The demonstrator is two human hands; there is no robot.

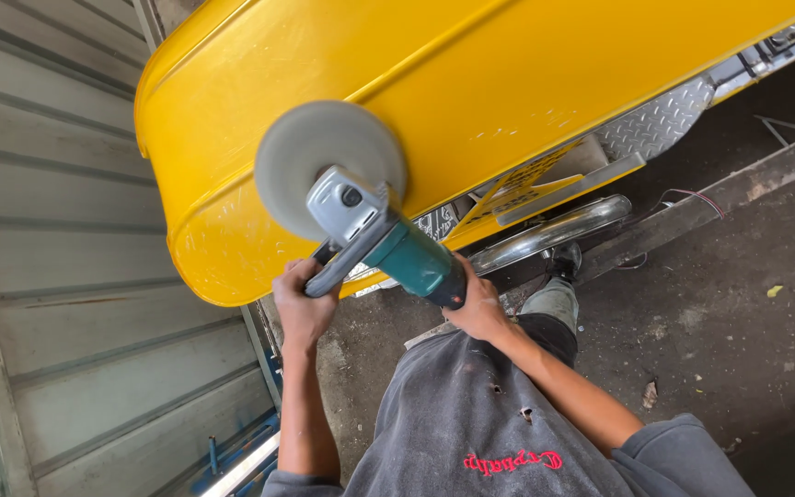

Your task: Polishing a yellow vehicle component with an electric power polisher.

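Here, line by line, is what sits in front of me.

Containers: none that I can make out; nothing here holds anything else.

Polisher: an angle polisher with a teal body, a grey metal gear head and a dark side handle, held up against the panel and between my 2 hands.

Pad: a round grey buffing pad, soft-edged and blurred, its face lying on the yellow surface.

Panel: a glossy yellow vehicle body panel, smooth, with a rounded lower corner and a raised crease running along it; pale smears and specks show on the paint near the lower edge.

Left hand: my left hand is wrapped tight round the side handle, fingers curled under it, knuckles toward the camera.

Right hand: my right hand is clamped round the rear of the teal body, fingers hidden on the far side, so the tool's tail runs into my palm.

Tool against fingers: the pad sits above and ahead of both hands, well clear of my fingertips.

Under the panel: a diamond-pattern metal plate, a curved chrome bar and a yellow perforated step.

Left side: a grey corrugated metal wall.

Ground: dusty dark concrete floor.

Clothing: my grey sweatshirt, worn, with small holes and red stitching.
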